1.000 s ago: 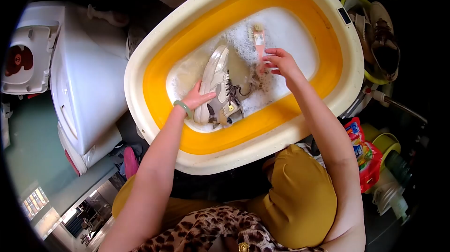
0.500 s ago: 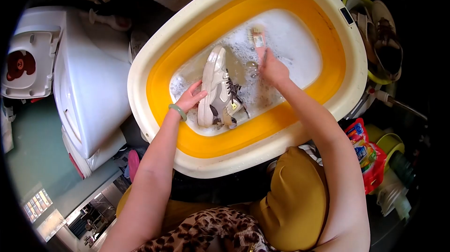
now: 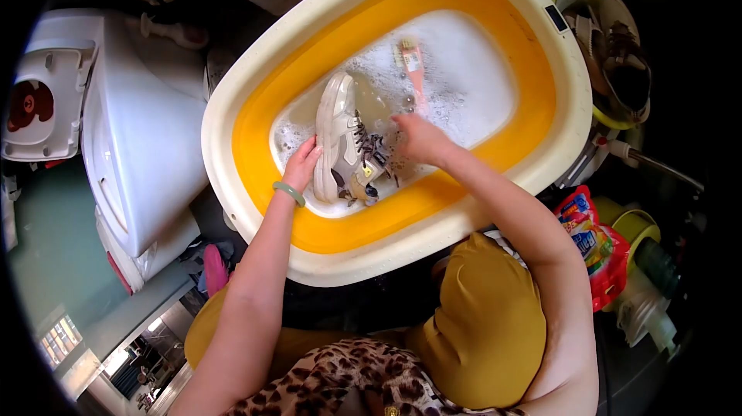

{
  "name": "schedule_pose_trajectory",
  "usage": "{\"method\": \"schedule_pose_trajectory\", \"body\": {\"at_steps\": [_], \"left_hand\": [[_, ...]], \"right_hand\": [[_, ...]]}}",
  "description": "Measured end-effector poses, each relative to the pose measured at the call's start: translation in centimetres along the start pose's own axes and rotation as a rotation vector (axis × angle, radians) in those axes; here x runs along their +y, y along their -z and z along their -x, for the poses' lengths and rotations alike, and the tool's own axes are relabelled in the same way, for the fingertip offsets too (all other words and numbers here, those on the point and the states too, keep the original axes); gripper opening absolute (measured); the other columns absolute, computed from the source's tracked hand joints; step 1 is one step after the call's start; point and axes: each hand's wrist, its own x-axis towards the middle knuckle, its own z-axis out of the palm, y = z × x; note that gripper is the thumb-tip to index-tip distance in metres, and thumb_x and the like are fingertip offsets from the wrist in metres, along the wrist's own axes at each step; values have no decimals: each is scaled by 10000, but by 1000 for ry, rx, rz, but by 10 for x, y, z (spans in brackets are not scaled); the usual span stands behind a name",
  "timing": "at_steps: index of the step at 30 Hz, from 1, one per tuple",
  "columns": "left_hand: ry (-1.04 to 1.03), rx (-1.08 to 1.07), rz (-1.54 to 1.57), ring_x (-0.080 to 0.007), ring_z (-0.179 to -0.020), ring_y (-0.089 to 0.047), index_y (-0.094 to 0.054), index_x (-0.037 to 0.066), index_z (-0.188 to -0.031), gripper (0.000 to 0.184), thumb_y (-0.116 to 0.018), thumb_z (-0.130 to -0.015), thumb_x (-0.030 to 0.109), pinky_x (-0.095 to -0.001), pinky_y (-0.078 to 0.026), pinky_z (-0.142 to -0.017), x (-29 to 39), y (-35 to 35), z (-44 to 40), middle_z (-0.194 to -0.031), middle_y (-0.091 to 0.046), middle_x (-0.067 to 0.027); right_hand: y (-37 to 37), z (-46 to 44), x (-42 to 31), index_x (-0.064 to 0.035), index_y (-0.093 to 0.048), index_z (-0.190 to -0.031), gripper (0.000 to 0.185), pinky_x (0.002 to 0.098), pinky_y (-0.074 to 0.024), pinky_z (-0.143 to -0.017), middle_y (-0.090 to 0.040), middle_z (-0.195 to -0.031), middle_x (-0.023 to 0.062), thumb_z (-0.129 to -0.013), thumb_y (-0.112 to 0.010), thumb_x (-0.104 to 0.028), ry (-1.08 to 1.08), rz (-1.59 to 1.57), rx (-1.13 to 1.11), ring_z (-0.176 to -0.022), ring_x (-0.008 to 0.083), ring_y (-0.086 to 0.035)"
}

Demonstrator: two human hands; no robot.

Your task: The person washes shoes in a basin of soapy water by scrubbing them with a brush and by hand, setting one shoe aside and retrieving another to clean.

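Observation:
A grey-and-white sneaker point(image 3: 340, 141) with dark laces is tilted on its side in the soapy water of a basin point(image 3: 251, 122) with a cream rim and yellow inner wall. My left hand point(image 3: 301, 165), a green bangle at its wrist, grips the sole edge, thumb and fingers against it. Just right of the laces, my right hand point(image 3: 423, 140) reaches toward the shoe with fingers partly extended and holds nothing I can see. Beyond that hand a pink scrub brush point(image 3: 414, 68) lies in the foam, bristle end away from me.
Shoes point(image 3: 627, 68) sit in a yellow-green container at the right. Below them are a red detergent bag point(image 3: 593, 246) and a green basin point(image 3: 638, 226). A white toilet-like fixture point(image 3: 139, 122) stands at the left. My knee point(image 3: 487, 323) is close to the basin's near rim.
My right hand has let go of the brush and moved left and toward me, near the laces. The brush now rests in the foam. My left hand still holds the sneaker.

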Motion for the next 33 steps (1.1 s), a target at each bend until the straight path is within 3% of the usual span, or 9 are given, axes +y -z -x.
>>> {"method": "schedule_pose_trajectory", "body": {"at_steps": [3,9,14,19,23,27,28,30,33], "left_hand": [[-94,29,18,-174,-1136,-473,-398,28,-1304,448,-509,-888,152,-272,-358,-962,-5,-6,0,-1250,-497,-112],[-323,542,-497,-277,-1146,-470,-439,30,-1262,476,-562,-803,50,-323,-352,-980,22,-52,57,-1253,-476,-163],[-151,318,219,-154,-1102,-492,-452,59,-1251,432,-560,-836,116,-291,-380,-902,40,-76,103,-1204,-524,-86],[-9,118,292,-82,-879,-571,-589,72,-937,147,-556,-869,198,-214,-404,-730,46,-74,116,-968,-635,-41],[-1,12,273,-76,-758,-554,-567,86,-775,148,-551,-868,200,-216,-426,-671,50,-73,113,-872,-644,-45],[11,-92,317,-101,-780,-549,-576,85,-887,101,-579,-824,165,-226,-427,-665,40,-86,97,-955,-629,-51],[26,-80,288,-110,-818,-555,-564,92,-973,173,-585,-814,159,-226,-428,-667,44,-90,99,-991,-619,-48],[73,-43,261,-123,-897,-566,-526,111,-1150,360,-596,-799,151,-227,-430,-671,53,-94,102,-1058,-600,-38],[94,-86,285,-127,-951,-566,-469,112,-1232,448,-596,-806,166,-238,-434,-697,59,-84,109,-1085,-591,-31]], "right_hand": [[-21,5,-20,-85,-307,-1333,688,398,-433,-891,-496,-1170,195,-724,-615,-180,-17,38,-162,-1058,320,-520],[-40,3,-35,-32,-227,-1341,750,390,-470,-811,-572,-1068,182,-737,-625,-228,-68,208,-218,-952,300,-589],[-23,-1,-21,-60,-546,-1111,414,389,-463,-800,-617,-971,178,-743,-576,-246,138,52,-223,-917,317,-593],[71,27,-66,-25,-496,-1219,463,335,-451,-829,-603,-1076,157,-825,-573,-256,314,102,-189,-952,252,-587],[150,94,-128,-68,-430,-1296,459,276,-447,-859,-553,-1176,89,-895,-518,-275,570,-503,-116,-1040,182,-554],[136,100,-81,-89,-364,-1336,468,289,-464,-840,-553,-1179,112,-910,-485,-241,614,-1199,-324,-1033,185,-570],[110,78,-49,-71,-444,-1276,428,337,-469,-827,-579,-1151,108,-877,-518,-206,350,-1371,-187,-1002,233,-588],[80,74,-21,-63,-520,-1161,333,331,-470,-810,-595,-1094,120,-834,-508,-127,97,-631,438,-967,246,-593],[76,99,-33,-51,-635,-987,264,321,-470,-786,-618,-1009,139,-769,-493,-8,99,-13,909,-915,266,-600]]}}
